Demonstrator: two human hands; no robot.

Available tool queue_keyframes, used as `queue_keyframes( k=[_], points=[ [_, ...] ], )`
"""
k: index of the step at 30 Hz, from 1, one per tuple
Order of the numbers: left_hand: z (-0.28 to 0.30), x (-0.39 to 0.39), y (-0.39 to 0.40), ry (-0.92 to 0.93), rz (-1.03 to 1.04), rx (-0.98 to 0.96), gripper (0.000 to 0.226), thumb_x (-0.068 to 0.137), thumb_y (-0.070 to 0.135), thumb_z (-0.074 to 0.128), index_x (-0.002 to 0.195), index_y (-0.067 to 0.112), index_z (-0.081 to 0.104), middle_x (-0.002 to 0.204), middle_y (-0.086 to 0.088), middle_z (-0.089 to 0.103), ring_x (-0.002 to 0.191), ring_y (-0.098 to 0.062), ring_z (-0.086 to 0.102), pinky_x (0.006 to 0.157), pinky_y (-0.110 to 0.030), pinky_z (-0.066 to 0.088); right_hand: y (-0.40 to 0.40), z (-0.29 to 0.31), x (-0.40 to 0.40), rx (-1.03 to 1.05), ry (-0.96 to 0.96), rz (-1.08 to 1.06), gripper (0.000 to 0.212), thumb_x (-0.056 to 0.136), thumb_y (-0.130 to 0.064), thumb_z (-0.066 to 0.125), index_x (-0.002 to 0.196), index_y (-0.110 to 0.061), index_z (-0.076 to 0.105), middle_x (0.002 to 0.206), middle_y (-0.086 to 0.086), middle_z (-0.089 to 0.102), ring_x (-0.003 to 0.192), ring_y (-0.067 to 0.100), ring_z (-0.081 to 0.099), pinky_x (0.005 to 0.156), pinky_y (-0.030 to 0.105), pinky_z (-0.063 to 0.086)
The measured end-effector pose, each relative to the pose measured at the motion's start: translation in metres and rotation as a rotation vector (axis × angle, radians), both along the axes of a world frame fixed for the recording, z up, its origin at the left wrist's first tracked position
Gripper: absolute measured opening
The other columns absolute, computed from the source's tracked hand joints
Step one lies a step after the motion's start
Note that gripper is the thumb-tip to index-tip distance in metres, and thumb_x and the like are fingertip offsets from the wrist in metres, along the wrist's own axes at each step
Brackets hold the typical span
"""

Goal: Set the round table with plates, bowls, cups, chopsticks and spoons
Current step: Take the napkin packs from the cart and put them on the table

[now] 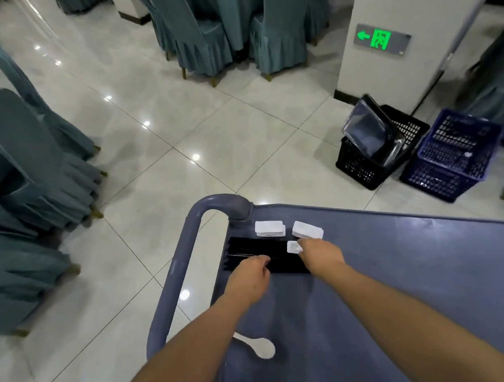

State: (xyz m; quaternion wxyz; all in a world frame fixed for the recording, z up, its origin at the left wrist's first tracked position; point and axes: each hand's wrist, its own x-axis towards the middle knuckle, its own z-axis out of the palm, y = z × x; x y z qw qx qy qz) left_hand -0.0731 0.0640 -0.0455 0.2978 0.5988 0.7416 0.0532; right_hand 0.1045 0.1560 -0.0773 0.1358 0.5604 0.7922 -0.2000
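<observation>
Lying as a glossy black bundle at the cart's [405, 284] 11 o'clock corner, the chopsticks [250, 256] run 9-to-3. Left hand [249, 275] curls over them; whether its grip holds them I cannot tell. Right hand [321, 253] pinches a small white dish [293, 246].

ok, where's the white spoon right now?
Head view: the white spoon lies on the grey cart, near its left edge, between the forearms, nearer the camera than the black chopsticks.

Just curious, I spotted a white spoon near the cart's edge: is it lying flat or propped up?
Lying flat. The white spoon rests on the grey cart top, bowl end toward the person, with neither hand touching it.
</observation>
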Motion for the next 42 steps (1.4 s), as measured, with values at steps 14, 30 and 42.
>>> queue_keyframes(
  k=[14,30,42],
  points=[
    [-0.007,-0.042,0.028,0.04,-0.181,0.043,0.029,0.093,0.02,0.041,0.111,0.02,0.064,0.113,0.0,0.066,0.103,-0.025,0.061,0.085,-0.041,0.054,-0.002,0.0,-0.011,0.081,-0.113,0.001,0.027,0.094,-0.02,0.043,0.119,-0.014,0.047,0.104,0.008,0.067,0.086,0.032,0.063,0.061,0.033,0.038],
    [-0.021,-0.017,0.12,0.213,-0.343,-0.017,0.076,0.083,0.039,0.066,0.145,0.016,0.029,0.141,-0.005,0.045,0.128,-0.029,0.043,0.102,-0.041,0.041,0.052,0.006,-0.004,0.212,0.009,-0.027,0.04,0.089,-0.041,0.056,0.12,-0.015,0.054,0.123,0.004,0.047,0.118,0.025,0.042,0.089,0.036,0.045],
    [-0.031,-0.011,0.137,0.284,-0.388,-0.097,0.039,0.092,0.022,0.059,0.129,0.011,0.049,0.129,-0.009,0.048,0.12,-0.03,0.045,0.095,-0.041,0.048,0.059,-0.001,-0.01,0.011,-0.048,-0.009,0.038,0.093,-0.03,0.057,0.125,-0.015,0.046,0.122,0.007,0.056,0.109,0.029,0.056,0.075,0.037,0.044]
  ],
)
